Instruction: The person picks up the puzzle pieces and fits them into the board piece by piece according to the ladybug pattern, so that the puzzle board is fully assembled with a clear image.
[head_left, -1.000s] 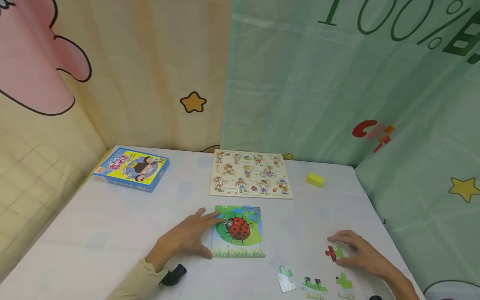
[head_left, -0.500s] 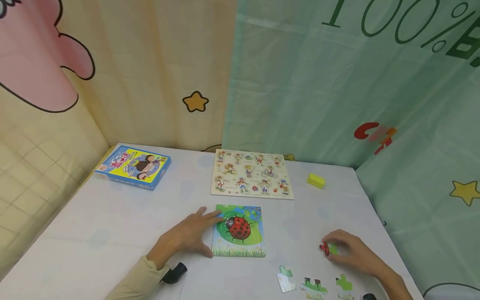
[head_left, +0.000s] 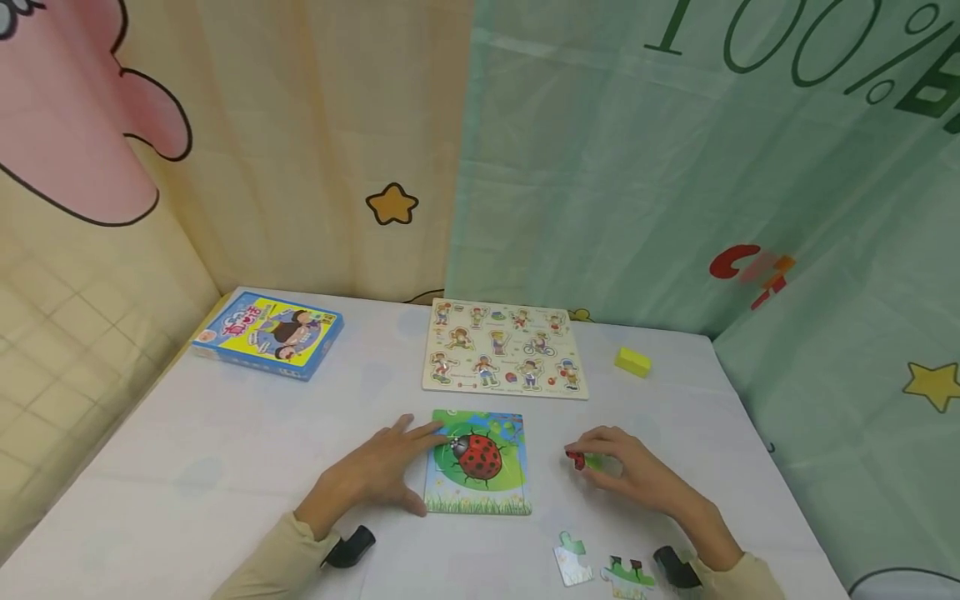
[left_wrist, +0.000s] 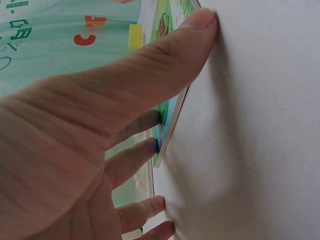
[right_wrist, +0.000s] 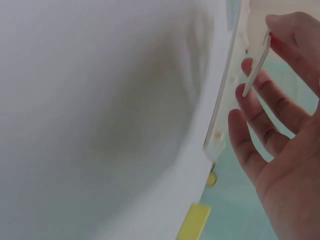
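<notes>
A square ladybird puzzle board (head_left: 480, 503) lies on the white table in front of me. At its left side rests my left hand (head_left: 371, 477), fingers spread; two fingertips touch the top and the thumb (left_wrist: 200, 18) lies at the near corner. To the right of the board, my right hand (head_left: 633, 468) pinches a red-and-green puzzle piece (head_left: 576, 459) between thumb and fingers. The right wrist view shows that puzzle piece (right_wrist: 256, 71) edge-on, held above the table. Two more loose puzzle pieces, one pale (head_left: 573, 560) and one green (head_left: 628, 575), lie nearer to me.
Behind the ladybird board lies a wooden peg puzzle (head_left: 506, 346) with figures of children. A yellow block (head_left: 632, 362) sits to its right, and a blue-and-yellow box (head_left: 270, 335) at the back left. Printed curtains (head_left: 585, 167) hang close behind the table.
My right hand has carried the red-and-green puzzle piece left and away from me, towards the ladybird board. The left hand has stayed at the board's left side.
</notes>
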